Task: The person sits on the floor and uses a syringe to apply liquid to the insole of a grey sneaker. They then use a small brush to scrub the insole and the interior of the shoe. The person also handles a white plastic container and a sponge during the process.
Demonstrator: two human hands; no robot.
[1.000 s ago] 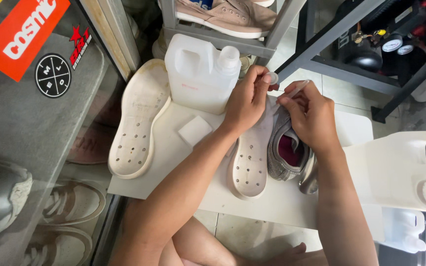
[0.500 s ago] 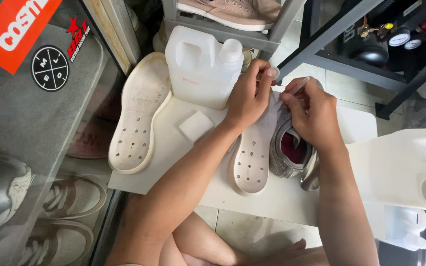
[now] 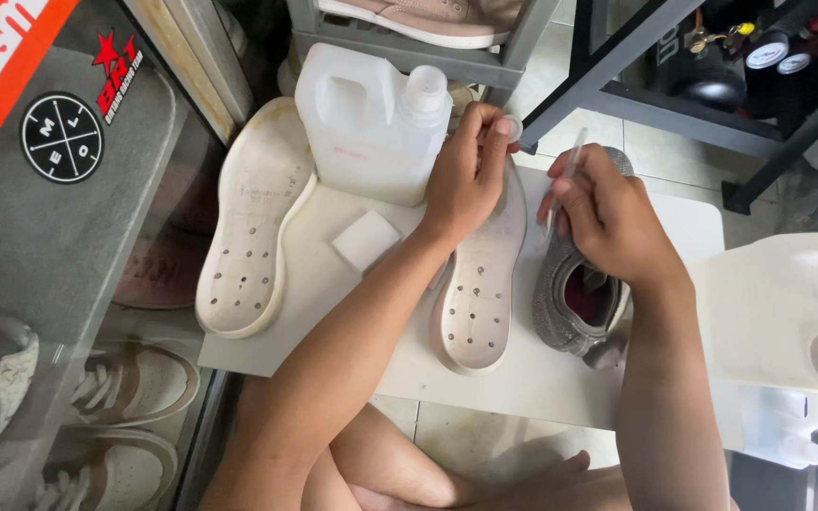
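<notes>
The left hand [image 3: 471, 175] pinches a small white round piece, maybe a cap [image 3: 513, 126], between thumb and fingertips, just beside the top of the white jug [image 3: 362, 128]. The right hand [image 3: 613, 218] is closed around a thin clear stick [image 3: 565, 175], perhaps a brush or a pipette; I cannot tell which. The stick points up, near the cap but apart from it.

Under the right hand a grey knit shoe [image 3: 560, 303] lies on the white board [image 3: 542, 383], its dark red inside showing. Between the two forearms lies a white insole [image 3: 480, 303], holes up. A second insole [image 3: 248, 241] lies at the left edge of the board, and a small white sponge [image 3: 366, 239] is between them. The jug stands at the far edge with its own cap on.

As I judge it, both insoles are already out of the shoes, and the shoe looks dry and not yet treated. No liquid is seen on the board, so the work with the stick seems only at its beginning.

Compared with half a second ago, the hands have separated: then they were together, touching over the shoe's heel. Now the right hand has drawn back to the right and the stick is plainly seen. The shoe, insoles and sponge did not move.
</notes>
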